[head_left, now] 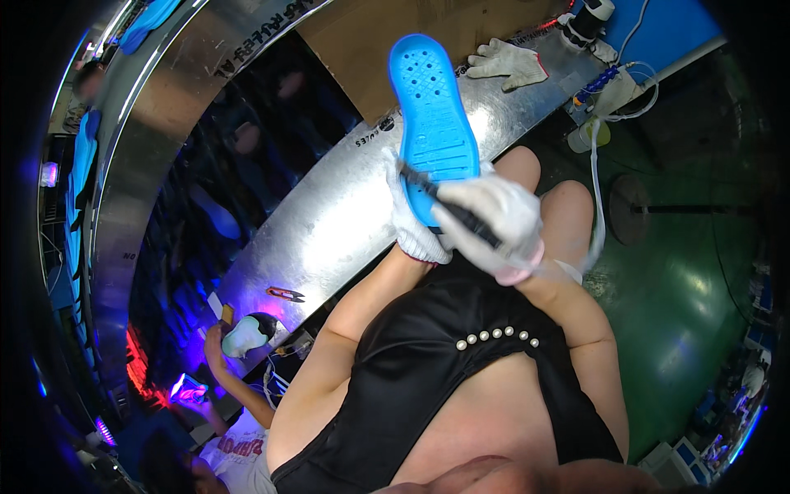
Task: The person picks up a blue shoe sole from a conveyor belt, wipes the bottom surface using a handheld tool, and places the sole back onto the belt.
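Note:
A bright blue shoe sole (432, 115) is held upright over the metal workbench (329, 239), its patterned bottom facing me. My left hand (407, 218), in a white glove, grips the sole's heel end from below. My right hand (502, 222), also in a white glove, holds a dark pen-like tool (448, 202) whose tip touches the lower part of the sole.
A spare white glove (508, 62) lies on the bench beyond the sole, near a cardboard sheet (387, 37). Small snips (284, 293) lie on the bench to the left. Another person (234, 412) sits lower left holding a pale object. A white hose (597, 189) hangs at right above the green floor.

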Tool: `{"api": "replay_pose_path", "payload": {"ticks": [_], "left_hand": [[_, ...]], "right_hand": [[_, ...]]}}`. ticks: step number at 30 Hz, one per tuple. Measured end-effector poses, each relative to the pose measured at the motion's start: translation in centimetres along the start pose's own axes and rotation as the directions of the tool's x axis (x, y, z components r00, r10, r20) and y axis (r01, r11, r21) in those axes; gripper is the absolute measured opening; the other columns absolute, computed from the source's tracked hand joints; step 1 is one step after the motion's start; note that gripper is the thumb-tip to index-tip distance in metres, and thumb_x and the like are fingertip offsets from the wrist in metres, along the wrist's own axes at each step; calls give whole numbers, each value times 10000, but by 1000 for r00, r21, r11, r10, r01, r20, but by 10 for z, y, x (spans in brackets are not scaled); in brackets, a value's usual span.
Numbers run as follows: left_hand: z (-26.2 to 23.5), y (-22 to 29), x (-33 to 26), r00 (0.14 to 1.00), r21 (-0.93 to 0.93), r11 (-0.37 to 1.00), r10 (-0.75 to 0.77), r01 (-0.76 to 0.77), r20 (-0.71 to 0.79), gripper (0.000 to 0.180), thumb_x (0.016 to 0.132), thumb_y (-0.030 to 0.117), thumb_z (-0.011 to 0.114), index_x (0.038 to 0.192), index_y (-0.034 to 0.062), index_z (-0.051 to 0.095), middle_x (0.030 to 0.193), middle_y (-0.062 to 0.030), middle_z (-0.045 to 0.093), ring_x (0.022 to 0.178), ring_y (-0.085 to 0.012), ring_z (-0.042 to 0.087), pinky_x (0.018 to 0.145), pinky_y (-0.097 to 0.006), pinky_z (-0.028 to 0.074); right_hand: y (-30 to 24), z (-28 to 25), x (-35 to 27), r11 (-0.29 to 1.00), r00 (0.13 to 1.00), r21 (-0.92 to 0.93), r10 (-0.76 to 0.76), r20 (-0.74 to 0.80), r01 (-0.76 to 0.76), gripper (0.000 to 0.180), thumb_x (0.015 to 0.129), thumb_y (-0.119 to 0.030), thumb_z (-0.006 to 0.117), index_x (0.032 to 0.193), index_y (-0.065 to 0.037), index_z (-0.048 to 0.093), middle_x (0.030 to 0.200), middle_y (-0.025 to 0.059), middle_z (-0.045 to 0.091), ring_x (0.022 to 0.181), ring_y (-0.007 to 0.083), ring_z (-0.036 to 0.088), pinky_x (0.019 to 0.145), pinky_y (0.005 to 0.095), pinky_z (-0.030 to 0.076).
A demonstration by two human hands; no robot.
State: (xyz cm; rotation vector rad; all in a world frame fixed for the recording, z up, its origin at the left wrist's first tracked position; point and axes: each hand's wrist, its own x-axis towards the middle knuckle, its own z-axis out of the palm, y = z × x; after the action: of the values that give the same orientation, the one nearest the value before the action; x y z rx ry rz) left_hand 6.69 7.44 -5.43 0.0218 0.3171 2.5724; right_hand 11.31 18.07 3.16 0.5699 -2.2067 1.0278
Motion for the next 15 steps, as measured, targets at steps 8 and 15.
{"api": "replay_pose_path", "payload": {"ticks": [8,15], "left_hand": [[2,23,9,998,65,996,-57,57,4,940,822,787,226,1305,7,431,1077,-344,570,837,-430,625,714,-483,545],[7,54,16,977,144,969,-185,199,-105,709,912,616,366,1371,77,406,1279,-195,529,1100,-339,568,915,-511,481]], "right_hand": [[0,2,-16,999,997,35,16,-82,-13,207,700,-59,748,891,-53,669,765,112,657,655,265,646,616,316,515],[23,-17,-8,910,972,350,180,150,-222,118,766,-69,697,878,-42,674,884,79,673,746,179,652,668,274,514]]}}
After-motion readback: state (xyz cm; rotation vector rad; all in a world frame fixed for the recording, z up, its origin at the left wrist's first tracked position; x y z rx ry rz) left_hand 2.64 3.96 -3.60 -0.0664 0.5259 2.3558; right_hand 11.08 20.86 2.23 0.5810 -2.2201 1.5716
